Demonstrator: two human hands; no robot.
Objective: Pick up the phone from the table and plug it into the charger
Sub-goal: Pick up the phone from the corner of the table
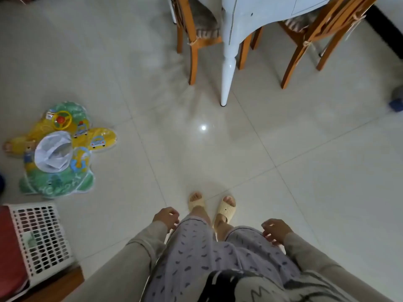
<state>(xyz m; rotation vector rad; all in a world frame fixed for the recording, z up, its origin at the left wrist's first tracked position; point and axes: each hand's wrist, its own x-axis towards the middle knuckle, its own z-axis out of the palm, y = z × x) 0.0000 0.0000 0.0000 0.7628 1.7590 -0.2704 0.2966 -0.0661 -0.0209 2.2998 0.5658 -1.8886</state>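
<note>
I am looking down at a tiled floor while standing. My left hand hangs by my left thigh, fingers loosely curled and apart, holding nothing. My right hand hangs by my right thigh, also empty with fingers spread. A white table stands ahead at the top of the view; only its edge and one leg show. Neither a phone nor a charger is in view.
Two wooden chairs are tucked at the table. A deflated yellow-green baby swim float lies on the floor at left. A white plastic basket sits at lower left beside a red item. My slippered feet stand on pale tiles.
</note>
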